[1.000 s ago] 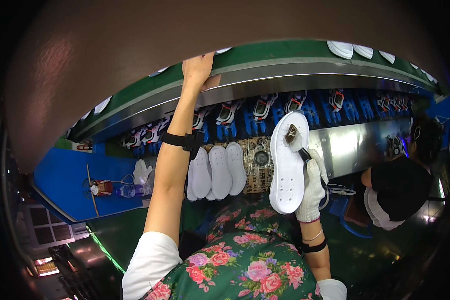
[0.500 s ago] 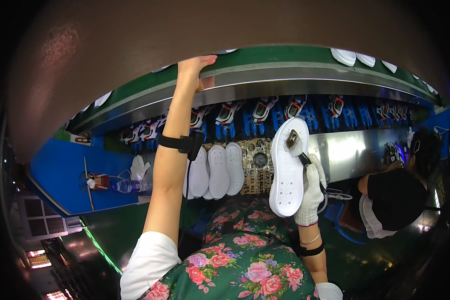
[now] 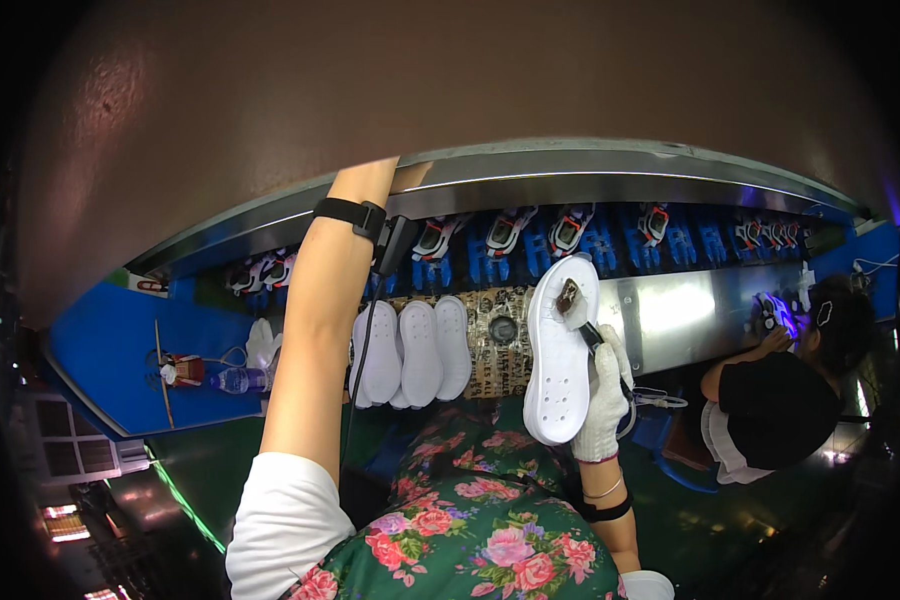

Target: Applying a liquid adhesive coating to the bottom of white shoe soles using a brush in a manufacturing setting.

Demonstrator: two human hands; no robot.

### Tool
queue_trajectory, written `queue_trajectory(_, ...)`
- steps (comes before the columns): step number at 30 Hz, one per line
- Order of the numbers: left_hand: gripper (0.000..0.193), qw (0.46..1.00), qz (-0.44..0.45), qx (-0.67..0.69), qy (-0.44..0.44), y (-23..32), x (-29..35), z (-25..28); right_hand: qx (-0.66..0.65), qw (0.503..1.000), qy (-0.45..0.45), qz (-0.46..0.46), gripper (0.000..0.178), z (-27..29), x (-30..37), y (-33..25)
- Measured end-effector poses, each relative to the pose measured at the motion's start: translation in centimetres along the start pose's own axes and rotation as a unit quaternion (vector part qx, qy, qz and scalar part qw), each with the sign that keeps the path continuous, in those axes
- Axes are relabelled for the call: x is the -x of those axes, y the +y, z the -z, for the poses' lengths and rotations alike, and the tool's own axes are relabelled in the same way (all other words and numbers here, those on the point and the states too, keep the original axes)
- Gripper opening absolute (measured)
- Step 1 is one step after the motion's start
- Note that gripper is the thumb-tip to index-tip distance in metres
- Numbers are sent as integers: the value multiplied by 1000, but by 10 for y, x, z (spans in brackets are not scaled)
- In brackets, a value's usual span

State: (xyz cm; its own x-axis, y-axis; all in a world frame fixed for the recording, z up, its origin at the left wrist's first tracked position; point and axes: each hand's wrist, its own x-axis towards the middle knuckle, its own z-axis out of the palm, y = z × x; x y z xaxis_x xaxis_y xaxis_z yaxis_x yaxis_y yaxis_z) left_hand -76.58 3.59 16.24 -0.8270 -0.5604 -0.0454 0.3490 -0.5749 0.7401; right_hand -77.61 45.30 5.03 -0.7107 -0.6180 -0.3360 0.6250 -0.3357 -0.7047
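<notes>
My left forearm reaches up and away, and the left hand is hidden behind a brown panel [image 3: 450, 70] at the top. My right hand [image 3: 602, 395] wears a white knit glove and is closed around the dark handle of a brush [image 3: 592, 336]. A thin tube trails beside that hand. The same hand holds a white shoe sole [image 3: 558, 375] upright, its inner face with small holes showing. The brush's brown bristles are at the upper end of the sole. Several more white soles [image 3: 420, 350] lie side by side near my left forearm.
A steel-edged conveyor [image 3: 570, 185] crosses ahead. Below it, shoe uppers [image 3: 511, 230] sit on blue racks [image 3: 600, 245]. A bottle [image 3: 240, 380] and a white glove [image 3: 261, 342] lie on the blue left table [image 3: 120, 350]. A co-worker [image 3: 780, 400] sits at right by a metal worktop [image 3: 670, 305].
My left hand was visible over the green belt and has gone behind the brown panel. The panel now covers the belt. The sole and brush appear slightly lower and further left.
</notes>
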Motion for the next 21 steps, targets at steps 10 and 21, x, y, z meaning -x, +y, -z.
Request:
queue_trajectory(10, 27, 992, -41, -60, 102, -31, 62, -2, -11, 999, 45, 0, 37, -3, 6, -9)
queue_trajectory(21, 60, 971, -111, -163, 134, -50, 168, -65, -3, 1000, 10, -20, 39, -2, -1, 1)
